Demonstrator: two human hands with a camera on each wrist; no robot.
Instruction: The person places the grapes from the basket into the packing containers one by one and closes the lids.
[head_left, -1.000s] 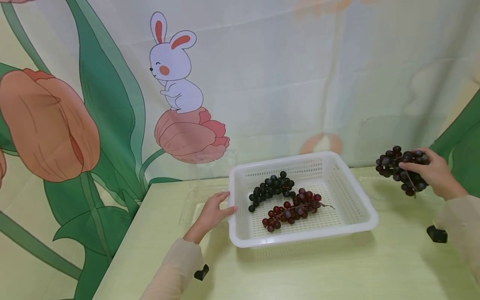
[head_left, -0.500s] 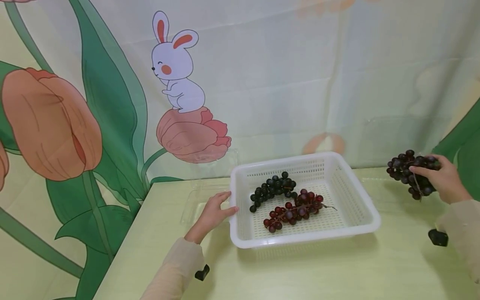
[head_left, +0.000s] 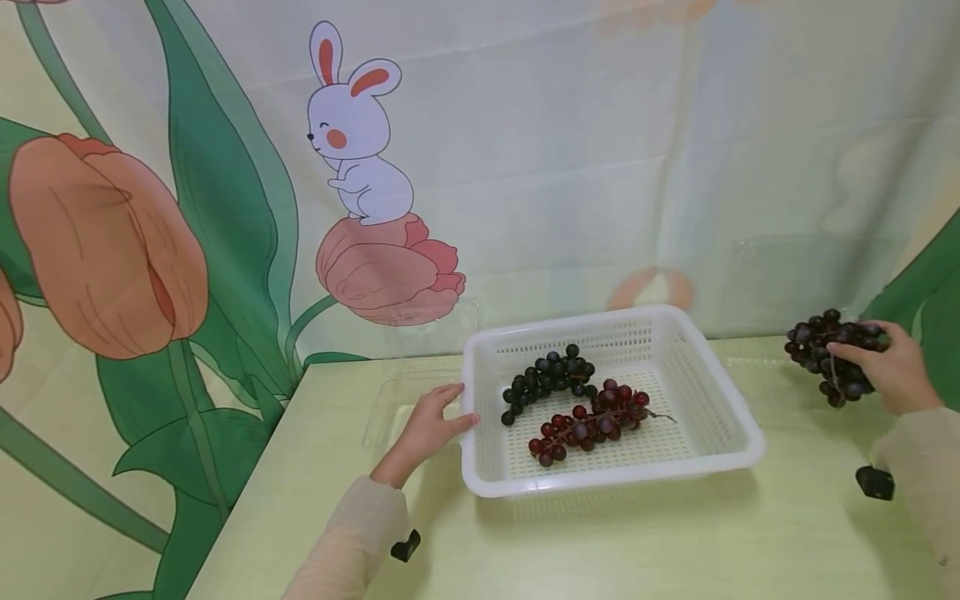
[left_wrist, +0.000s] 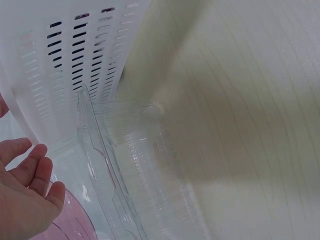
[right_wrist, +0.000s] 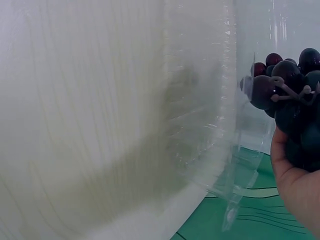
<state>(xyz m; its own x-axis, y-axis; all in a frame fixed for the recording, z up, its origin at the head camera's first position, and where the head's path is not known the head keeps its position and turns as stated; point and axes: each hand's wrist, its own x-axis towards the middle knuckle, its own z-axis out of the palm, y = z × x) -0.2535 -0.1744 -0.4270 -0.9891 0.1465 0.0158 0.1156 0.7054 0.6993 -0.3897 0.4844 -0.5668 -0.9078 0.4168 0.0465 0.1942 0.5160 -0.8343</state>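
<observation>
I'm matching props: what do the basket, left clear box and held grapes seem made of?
Basket: likely plastic, white, faintly glossy; smooth rim, moulded slots.
Left clear box: probably thin plastic, shiny; see-through, ridged, with glints.
Held grapes: glossy by their highlights; real fruit or plastic, I can't tell.

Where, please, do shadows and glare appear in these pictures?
Head view: soft shadow under the white basket; left wrist view: broad shadow on the table, glints on the left clear container; right wrist view: soft table shadow, glints on the right clear container.
</observation>
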